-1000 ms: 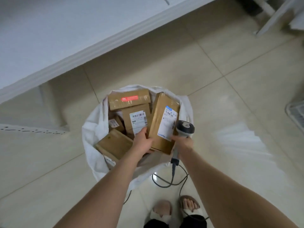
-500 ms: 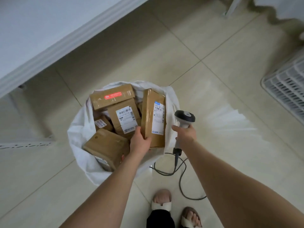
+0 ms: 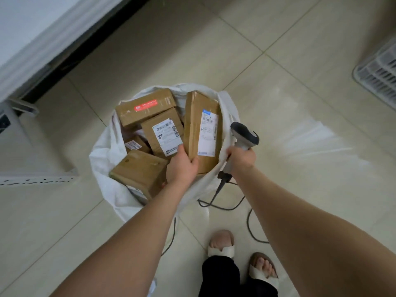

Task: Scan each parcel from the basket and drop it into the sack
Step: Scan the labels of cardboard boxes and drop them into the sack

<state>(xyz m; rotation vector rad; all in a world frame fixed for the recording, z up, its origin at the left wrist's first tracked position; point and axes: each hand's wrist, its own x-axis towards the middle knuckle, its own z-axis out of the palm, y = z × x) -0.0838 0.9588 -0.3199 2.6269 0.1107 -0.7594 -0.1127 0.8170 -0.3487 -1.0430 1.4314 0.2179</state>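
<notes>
Pale glossy floor tiles (image 3: 278, 61) fill the room, and a white sack (image 3: 102, 151) stands open on them. Well to the right of the sack, at the frame edge, one corner of a white slatted basket (image 3: 377, 78) shows. The sack is already nearly full of brown cartons (image 3: 139, 170) lying at odd angles. Against the sack's right wall the tall parcel (image 3: 199, 129) stands on end, its top above the rim.

The left hand (image 3: 182, 166) reaches into the sack and grips the tall parcel's lower left corner, with the fingers curled round its edge. The right hand (image 3: 242, 157), just outside the sack's right rim, is wrapped round the handle of the scanner (image 3: 244, 136). It may also be pinching the sack's cloth, though the view is too soft to be sure. A dark cable (image 3: 220, 202) trails from the scanner to the floor below the sack.

The tall parcel looks like a stiff, taped cardboard box, probably light enough for one hand. Its tape could be slick, so the firmer hold is across the narrow sides near an end rather than on the flat face.

It is plain brown and long, wrapped in clear tape, and a white shipping label (image 3: 209, 133) with barcodes faces up.
</notes>
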